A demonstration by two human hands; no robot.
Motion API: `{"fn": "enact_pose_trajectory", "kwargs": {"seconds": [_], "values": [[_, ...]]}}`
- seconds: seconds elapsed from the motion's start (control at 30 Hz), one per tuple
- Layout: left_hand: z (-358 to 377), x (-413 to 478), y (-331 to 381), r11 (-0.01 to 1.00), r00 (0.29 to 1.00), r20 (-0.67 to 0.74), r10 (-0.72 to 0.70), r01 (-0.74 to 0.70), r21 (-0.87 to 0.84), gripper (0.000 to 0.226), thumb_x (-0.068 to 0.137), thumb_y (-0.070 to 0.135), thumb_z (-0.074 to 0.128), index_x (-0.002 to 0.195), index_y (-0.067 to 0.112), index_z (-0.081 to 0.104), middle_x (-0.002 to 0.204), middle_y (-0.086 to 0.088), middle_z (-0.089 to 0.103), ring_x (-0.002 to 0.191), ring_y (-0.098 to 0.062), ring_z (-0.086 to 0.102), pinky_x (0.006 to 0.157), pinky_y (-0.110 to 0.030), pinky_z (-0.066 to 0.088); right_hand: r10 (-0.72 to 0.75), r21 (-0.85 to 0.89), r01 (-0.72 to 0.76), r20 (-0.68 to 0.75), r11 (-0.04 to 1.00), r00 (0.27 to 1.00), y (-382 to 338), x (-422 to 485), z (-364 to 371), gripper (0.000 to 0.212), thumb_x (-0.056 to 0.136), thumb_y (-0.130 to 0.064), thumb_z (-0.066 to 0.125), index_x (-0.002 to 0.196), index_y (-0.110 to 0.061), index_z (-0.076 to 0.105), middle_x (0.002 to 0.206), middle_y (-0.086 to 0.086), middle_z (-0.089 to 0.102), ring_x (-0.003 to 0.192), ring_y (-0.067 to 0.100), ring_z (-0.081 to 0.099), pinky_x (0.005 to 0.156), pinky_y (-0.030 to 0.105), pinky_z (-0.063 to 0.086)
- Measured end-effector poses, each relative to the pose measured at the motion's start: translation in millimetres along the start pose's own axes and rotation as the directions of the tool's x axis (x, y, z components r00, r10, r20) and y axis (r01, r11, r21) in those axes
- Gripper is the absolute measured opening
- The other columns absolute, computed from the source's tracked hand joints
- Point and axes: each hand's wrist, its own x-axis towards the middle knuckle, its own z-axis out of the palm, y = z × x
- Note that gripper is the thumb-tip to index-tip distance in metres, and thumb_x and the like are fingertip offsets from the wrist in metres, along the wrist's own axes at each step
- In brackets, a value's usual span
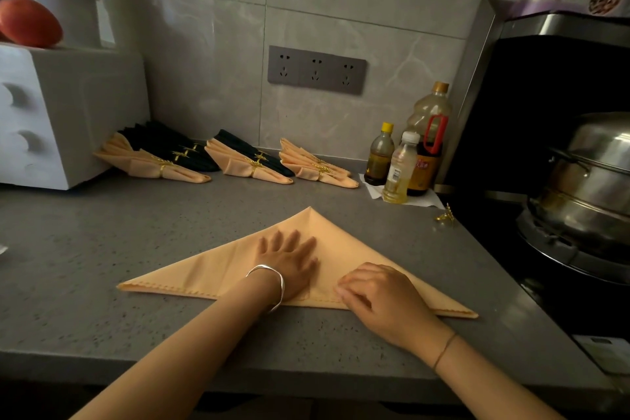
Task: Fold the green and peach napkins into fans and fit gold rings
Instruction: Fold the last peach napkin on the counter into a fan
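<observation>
A peach napkin (211, 269) lies folded into a wide triangle on the grey counter, its point facing the wall. My left hand (289, 257) presses flat on its middle with fingers spread. My right hand (378, 293) rests on the napkin's near edge, fingers curled and pinching the cloth. A loose gold ring (445, 216) lies at the counter's right side near the stove. Along the wall lie finished fans with gold rings: a peach and dark green group (160, 157), a second pair (252, 162), and a peach one (317, 165).
Three bottles (405, 164) stand on a white paper at the back right. A steel pot (589, 177) sits on the black stove to the right. A white drawer box (51, 112) stands at the left. The counter's front edge (238, 382) is close below my arms.
</observation>
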Motion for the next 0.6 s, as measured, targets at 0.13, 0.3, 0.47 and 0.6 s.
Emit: {"fn": "enact_pose_trajectory", "kwargs": {"seconds": [0.13,0.3,0.47,0.6], "values": [[0,1,-1,1.000,1.000,0.004,0.014,-0.014,0.018,0.056,0.099,0.053,0.012,0.151,0.037,-0.001,0.160,0.003,-0.008,0.146,-0.028,-0.009,0.117,-0.050,-0.004,0.231,0.165,-0.225,-0.019,0.960,0.973,6,39,-8,0.043,0.100,-0.037,0.030,0.113,-0.018,0.066,0.110,-0.001,0.065,0.101,0.013,0.059,0.087,0.027,0.046],[0,-1,1,0.999,1.000,0.000,0.005,-0.005,0.044,0.055,0.100,0.051,0.013,0.151,0.036,-0.001,0.160,0.002,-0.007,0.146,-0.028,-0.008,0.117,-0.049,-0.003,0.329,0.131,-0.364,0.230,0.922,0.916,21,111,23,0.047,0.102,-0.017,0.025,0.149,-0.018,0.023,0.156,-0.004,0.021,0.143,0.012,0.018,0.117,0.028,0.014],[1,1,1,0.999,1.000,-0.010,0.001,0.000,0.045,0.055,0.100,0.050,0.013,0.151,0.036,-0.002,0.160,0.003,-0.007,0.146,-0.027,-0.008,0.117,-0.049,-0.003,0.354,0.055,-0.392,0.329,0.918,0.875,24,122,45,0.049,0.103,-0.022,0.019,0.151,-0.017,0.013,0.158,-0.003,0.011,0.145,0.013,0.011,0.117,0.030,0.008],[2,3,0,0.999,1.000,0.004,0.003,-0.003,0.046,0.056,0.099,0.052,0.012,0.151,0.036,-0.003,0.159,0.003,-0.009,0.146,-0.027,-0.009,0.117,-0.049,-0.004,0.347,0.017,-0.378,0.361,0.926,0.866,34,98,45,0.050,0.103,-0.031,0.013,0.152,-0.021,0.006,0.159,-0.006,0.003,0.145,0.010,0.004,0.117,0.030,0.003]]}}
